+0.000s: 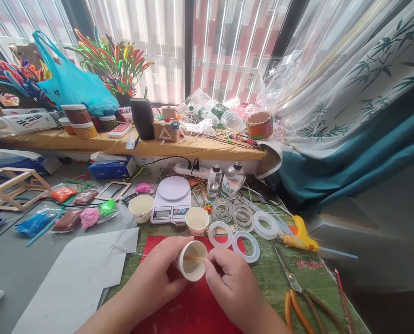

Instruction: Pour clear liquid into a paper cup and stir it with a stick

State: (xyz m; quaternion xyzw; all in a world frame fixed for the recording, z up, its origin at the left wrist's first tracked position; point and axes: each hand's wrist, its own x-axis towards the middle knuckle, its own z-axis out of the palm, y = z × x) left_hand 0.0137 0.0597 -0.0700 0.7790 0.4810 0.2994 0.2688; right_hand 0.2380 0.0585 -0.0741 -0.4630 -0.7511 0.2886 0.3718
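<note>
My left hand (160,271) is wrapped round a white paper cup (196,274), which is tilted so its opening faces me. Between thumb and fingers, my right hand (229,278) pinches a thin wooden stick (197,258) whose far end is inside the cup. Both hands are above a red sheet (189,306) on the green mat. A second paper cup (197,221) stands just beyond the held one, and a third (141,208) is left of the white digital scale (172,199). Translucent ring moulds (246,247) lie beyond my right hand.
Orange-handled scissors (294,283), a red pencil (342,297) and a yellow glue gun (301,236) lie at the right. Two clear bottles (233,181) stand behind the rings. White paper (78,273) and bagged coloured clay (66,192) are at the left.
</note>
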